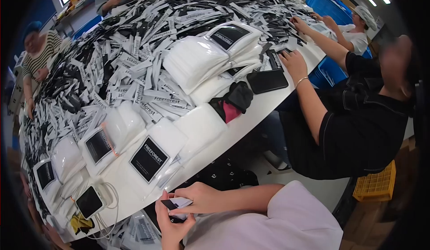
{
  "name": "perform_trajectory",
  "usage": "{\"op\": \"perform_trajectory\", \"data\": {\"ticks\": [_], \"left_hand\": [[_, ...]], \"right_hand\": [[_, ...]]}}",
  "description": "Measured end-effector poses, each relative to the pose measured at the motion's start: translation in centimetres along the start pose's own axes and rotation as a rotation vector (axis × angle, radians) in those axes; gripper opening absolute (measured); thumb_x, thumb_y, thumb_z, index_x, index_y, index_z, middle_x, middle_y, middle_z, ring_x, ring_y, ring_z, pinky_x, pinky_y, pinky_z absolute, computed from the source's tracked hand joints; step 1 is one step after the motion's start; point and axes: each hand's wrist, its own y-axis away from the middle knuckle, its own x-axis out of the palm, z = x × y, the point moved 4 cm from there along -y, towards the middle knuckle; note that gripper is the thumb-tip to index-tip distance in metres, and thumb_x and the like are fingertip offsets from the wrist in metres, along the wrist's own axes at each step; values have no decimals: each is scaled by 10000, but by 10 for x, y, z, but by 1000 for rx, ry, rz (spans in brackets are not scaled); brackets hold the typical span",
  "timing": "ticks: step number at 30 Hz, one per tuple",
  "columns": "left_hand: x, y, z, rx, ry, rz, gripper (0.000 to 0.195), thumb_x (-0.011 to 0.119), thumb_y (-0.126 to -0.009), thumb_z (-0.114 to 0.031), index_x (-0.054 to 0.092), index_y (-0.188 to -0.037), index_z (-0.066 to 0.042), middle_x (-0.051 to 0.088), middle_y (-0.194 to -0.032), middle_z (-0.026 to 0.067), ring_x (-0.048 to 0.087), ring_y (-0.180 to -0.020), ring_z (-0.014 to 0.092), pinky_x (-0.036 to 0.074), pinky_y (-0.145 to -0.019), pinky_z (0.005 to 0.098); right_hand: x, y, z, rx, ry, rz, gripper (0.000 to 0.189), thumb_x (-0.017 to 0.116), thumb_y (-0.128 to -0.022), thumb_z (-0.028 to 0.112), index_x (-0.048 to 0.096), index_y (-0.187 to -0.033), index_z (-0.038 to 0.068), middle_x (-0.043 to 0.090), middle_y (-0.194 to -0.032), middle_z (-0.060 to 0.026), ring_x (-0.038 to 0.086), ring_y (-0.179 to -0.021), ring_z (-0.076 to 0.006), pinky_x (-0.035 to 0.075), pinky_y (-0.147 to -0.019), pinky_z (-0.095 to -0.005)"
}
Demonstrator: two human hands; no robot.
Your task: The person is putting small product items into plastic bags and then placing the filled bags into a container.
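Near the bottom centre, just off the table's near edge, my left hand [173, 228] holds a few small black and white packets [177, 204] between its thumb and fingers. From the right, my right hand [198, 196] reaches over the same packets, its fingers pressed on them. Parts of the packets are hidden by the fingers. On the table [134, 199] beyond my hands lies a clear bag of white folded material with a black printed label [149, 158]. A large heap of slim black and white packets [134, 61] covers much of the table.
Stacked bagged white packs [198, 61], a black phone [267, 81], a dark and pink cloth item [231, 102] and a white-framed device with a cable [89, 202] lie along the near side. A co-worker in black [349, 125] sits at right; other people work around the table. A yellow crate [374, 184] stands behind.
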Motion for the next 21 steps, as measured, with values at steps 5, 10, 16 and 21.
{"op": "perform_trajectory", "data": {"ticks": [5, 10, 16, 21], "left_hand": [[-7, -11, -15, 171, -272, -120, 843, 720, -493, -164, 338, -1212, 52, 449, -1099, 201, 408, -1022, 357, 382, -807, 430], [-5, -2, 3, 104, 161, 42, 774, 681, -485, -97, 386, -1190, 26, 521, -993, 174, 487, -908, 327, 409, -780, 360], [-21, -12, -15, 160, 20, 103, 661, 639, -563, -44, 417, -1183, 25, 511, -1013, 179, 499, -877, 308, 399, -782, 371], [-31, -5, -22, 85, -205, -128, 831, 684, -548, -170, 298, -1242, 75, 448, -1104, 217, 413, -1009, 353, 308, -873, 412]], "right_hand": [[-4, -2, 3, 5, -177, 175, 454, 624, -725, 337, 559, -1032, 8, 583, -690, -181, 581, -622, -293, 439, -571, -327], [-3, 3, 14, -112, -33, 57, 396, 653, -714, 287, 571, -961, -12, 594, -712, -160, 591, -634, -274, 450, -580, -305], [-14, -1, 10, -129, -4, 138, 389, 690, -690, 319, 596, -890, 0, 586, -685, -144, 580, -603, -279, 451, -557, -306], [-43, 0, -3, -164, -109, -399, 247, 688, -720, 259, 568, -709, 43, 525, -561, -59, 461, -520, -86, 394, -473, -249]]}}
